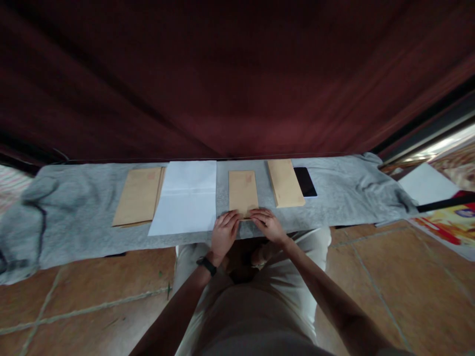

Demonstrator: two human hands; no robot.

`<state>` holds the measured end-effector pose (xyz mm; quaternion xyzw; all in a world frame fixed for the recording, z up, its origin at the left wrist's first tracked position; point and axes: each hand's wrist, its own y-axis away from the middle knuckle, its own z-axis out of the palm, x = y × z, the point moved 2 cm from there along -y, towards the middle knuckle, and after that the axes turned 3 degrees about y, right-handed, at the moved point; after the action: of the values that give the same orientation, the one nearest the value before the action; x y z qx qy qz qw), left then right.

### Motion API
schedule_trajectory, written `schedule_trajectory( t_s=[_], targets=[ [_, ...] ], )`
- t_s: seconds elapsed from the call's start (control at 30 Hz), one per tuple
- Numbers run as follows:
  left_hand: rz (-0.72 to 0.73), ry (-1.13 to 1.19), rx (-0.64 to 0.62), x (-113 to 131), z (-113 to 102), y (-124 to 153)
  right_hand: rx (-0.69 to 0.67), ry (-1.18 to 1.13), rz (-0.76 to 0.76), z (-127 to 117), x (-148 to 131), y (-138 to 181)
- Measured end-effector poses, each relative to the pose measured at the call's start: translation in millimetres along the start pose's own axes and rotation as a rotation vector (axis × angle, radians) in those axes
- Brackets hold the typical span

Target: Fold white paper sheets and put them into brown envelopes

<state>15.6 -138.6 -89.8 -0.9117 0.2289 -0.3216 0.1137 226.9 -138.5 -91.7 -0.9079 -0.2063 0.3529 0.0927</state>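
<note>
A brown envelope [243, 191] lies upright on a grey cloth [74, 212] straight in front of me. My left hand [223, 232], with a black band on its wrist, rests at the envelope's near left corner, fingers curled down onto its edge. At the near right corner my right hand [267, 223] presses on the envelope, fingers bent and close together. Whether either hand pinches the paper or only presses on it is unclear.
A white sheet [185, 198] lies left of the envelope, and a stack of brown envelopes [138, 196] beyond it. Another brown envelope stack [285, 182] and a black phone [305, 181] lie to the right. A dark red curtain [237, 74] hangs behind. Tiled floor [92, 296] below.
</note>
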Motion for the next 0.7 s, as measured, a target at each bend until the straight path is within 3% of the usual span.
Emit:
schedule_trajectory(
  t_s=[0.23, 0.7],
  targets=[
    [-0.048, 0.018, 0.031, -1, 3, -4, 0.072, 0.091, 0.128, 12, -4, 2],
    [-0.077, -0.031, 0.032, 2, 6, -8, 0.062, 0.191, 0.161, 14, -10, 1]
  ],
)
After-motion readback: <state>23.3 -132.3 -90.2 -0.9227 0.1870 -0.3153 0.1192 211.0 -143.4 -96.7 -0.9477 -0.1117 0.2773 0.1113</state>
